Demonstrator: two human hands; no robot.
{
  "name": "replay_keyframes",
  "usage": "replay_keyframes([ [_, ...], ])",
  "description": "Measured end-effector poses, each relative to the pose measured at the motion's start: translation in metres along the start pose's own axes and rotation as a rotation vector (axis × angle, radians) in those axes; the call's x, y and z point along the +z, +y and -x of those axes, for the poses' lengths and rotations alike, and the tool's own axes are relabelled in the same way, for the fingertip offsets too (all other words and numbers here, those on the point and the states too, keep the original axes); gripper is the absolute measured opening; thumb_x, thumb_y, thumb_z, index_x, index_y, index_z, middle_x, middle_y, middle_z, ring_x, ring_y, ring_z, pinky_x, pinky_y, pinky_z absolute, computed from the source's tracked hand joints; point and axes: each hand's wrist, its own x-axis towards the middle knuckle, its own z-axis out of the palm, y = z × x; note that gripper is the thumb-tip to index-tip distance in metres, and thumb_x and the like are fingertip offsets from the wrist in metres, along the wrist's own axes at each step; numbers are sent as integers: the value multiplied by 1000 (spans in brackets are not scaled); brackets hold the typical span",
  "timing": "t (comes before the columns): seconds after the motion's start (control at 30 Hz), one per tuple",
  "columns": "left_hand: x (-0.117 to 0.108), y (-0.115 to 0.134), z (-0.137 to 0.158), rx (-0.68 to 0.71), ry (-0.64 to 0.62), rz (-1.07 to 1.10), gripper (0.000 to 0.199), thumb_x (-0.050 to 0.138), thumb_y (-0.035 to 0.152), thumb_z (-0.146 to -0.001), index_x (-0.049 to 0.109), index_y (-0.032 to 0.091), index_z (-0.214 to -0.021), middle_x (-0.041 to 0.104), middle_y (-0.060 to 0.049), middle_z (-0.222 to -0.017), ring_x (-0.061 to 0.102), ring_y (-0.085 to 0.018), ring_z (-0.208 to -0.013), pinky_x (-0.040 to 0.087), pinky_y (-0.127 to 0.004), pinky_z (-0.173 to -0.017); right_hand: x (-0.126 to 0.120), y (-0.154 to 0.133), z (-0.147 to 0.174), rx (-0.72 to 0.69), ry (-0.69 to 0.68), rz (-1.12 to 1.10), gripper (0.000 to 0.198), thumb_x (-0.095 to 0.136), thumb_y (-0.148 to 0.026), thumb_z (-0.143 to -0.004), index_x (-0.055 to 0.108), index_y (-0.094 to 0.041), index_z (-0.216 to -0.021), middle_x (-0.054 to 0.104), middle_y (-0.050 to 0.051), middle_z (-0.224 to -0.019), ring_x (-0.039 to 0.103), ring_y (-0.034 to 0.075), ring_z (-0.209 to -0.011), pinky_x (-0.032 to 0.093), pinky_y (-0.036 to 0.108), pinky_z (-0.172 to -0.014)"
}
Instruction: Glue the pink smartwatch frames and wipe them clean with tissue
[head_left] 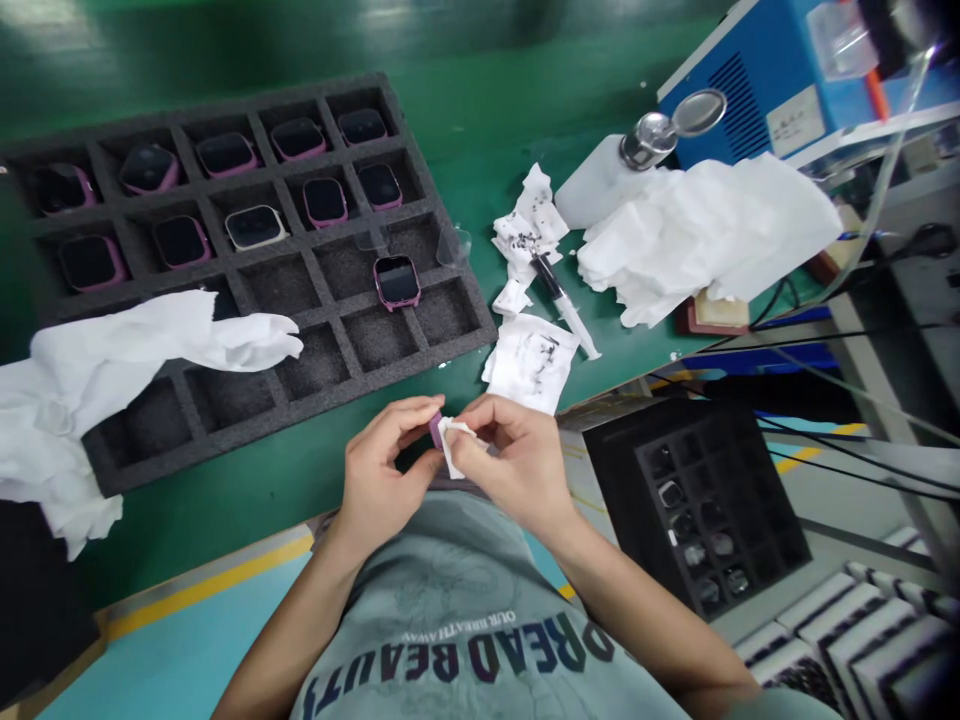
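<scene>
Close to my body, just off the front edge of the green table, my left hand [391,462] grips a small watch case [436,430] with a pink-purple side. Much of it is hidden by my fingers. My right hand [516,455] pinches a folded white wipe [454,447] against the case. Ahead of my hands, a pink-framed square watch [397,281] rests across the dividers of a black foam tray [300,398]. Several more watches sit in its far compartments, one of them with a pale frame [255,228].
Crumpled white cloth [150,345] covers the tray's left part. Right of the tray lie black-smeared wipes [534,362], a syringe [566,308], a white bottle with metal top [596,185], a paper heap [697,235] and a blue machine [742,85]. Another foam tray [712,510] stands lower right.
</scene>
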Motion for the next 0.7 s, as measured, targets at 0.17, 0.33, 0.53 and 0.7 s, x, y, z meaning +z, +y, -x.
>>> replay_keyframes([
  [0.17,1,-2,1,23,9,30,42,80,4,-77,75,24,-113,75,-7,-118,73,-22,-111,62,-38,-100,6,-6,-24,6,-9,-49,13,71,-29,-73,65,-19,-68,65,0,-61,56,12,-55,43,24,-50],
  [0.33,4,4,-3,-23,84,112,39,87,9,-71,75,20,-106,77,-9,-115,75,-24,-110,64,-38,-96,-11,-10,-39,-53,106,-111,11,72,-28,-77,68,-19,-72,65,-1,-64,54,11,-55,44,25,-51],
  [0.53,4,7,-5,-56,89,125,39,87,9,-71,75,20,-106,78,-10,-115,75,-24,-110,64,-39,-96,-27,-3,-10,-199,-38,-23,4,71,-23,-86,70,-20,-83,69,0,-74,59,12,-63,47,26,-57],
  [0.7,4,5,-5,-63,70,139,38,85,7,-72,78,21,-107,80,-8,-113,77,-21,-105,63,-34,-96,-6,-2,-8,-423,-60,146,7,66,-19,-92,70,-20,-86,69,3,-81,62,14,-72,49,27,-64],
])
